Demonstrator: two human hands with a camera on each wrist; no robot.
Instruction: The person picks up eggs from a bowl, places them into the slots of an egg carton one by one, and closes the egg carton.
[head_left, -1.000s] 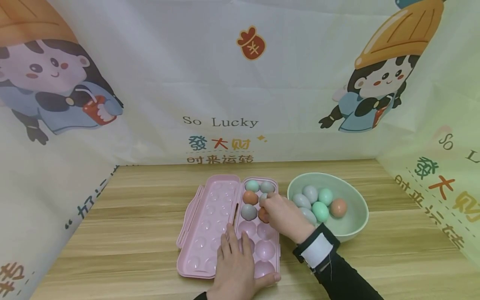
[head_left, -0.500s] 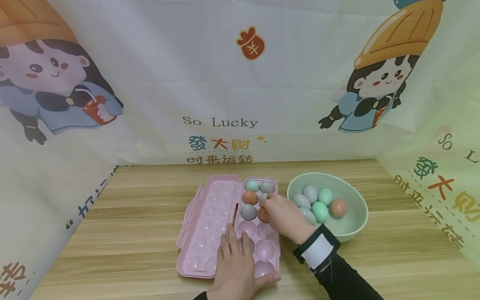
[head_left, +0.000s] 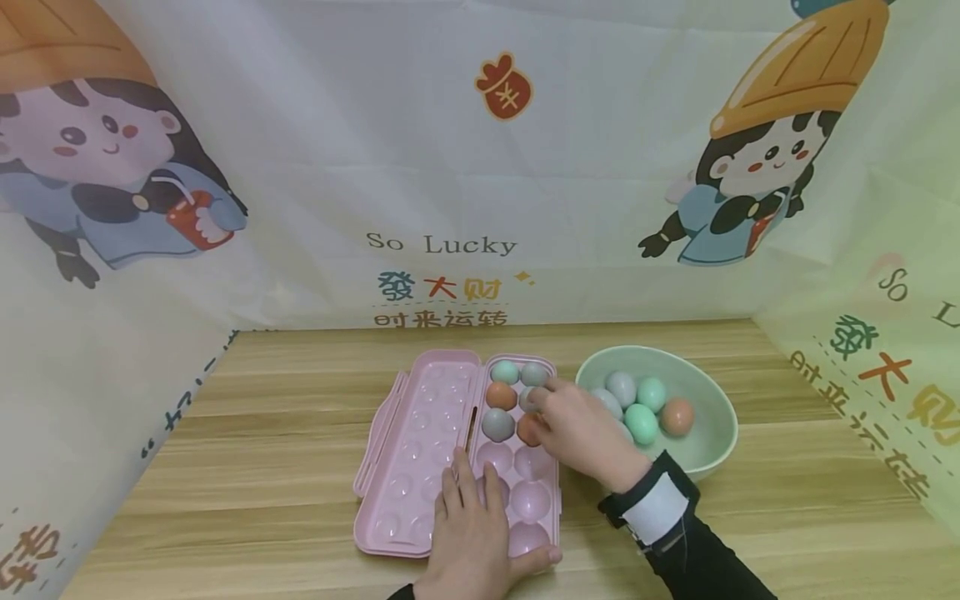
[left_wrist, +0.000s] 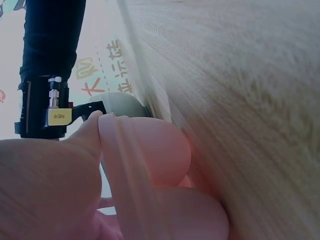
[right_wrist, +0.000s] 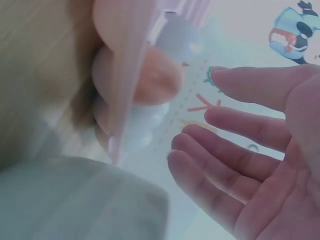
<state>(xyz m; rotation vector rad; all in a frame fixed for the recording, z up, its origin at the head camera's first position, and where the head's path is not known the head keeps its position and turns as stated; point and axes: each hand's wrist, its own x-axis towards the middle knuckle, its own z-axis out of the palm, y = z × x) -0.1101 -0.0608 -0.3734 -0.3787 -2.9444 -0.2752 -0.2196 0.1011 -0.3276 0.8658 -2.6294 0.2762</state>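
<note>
A pink plastic egg box (head_left: 403, 483) lies on the table with its lid folded out to the left. Its far cups hold a pale green egg (head_left: 505, 372), grey eggs (head_left: 497, 425) and brown eggs (head_left: 501, 396). My left hand (head_left: 472, 533) rests flat across the near part of the box, fingers straight, thumb at the front right edge. Just over the box's right side hovers my right hand (head_left: 588, 429), close to a brown egg (right_wrist: 159, 77). In the right wrist view its fingers are spread, holding nothing, apart from that egg.
A light green bowl (head_left: 716, 446) stands right of the box, partly behind my right hand. Inside are grey eggs (head_left: 621, 388), green eggs (head_left: 641, 423) and a brown egg (head_left: 677, 417). A printed cloth (head_left: 585, 208) rises behind the wooden table (head_left: 247, 467).
My right hand has shifted slightly right and its fingers have loosened from the eggs at the box's right side. The left hand and the box have not moved.
</note>
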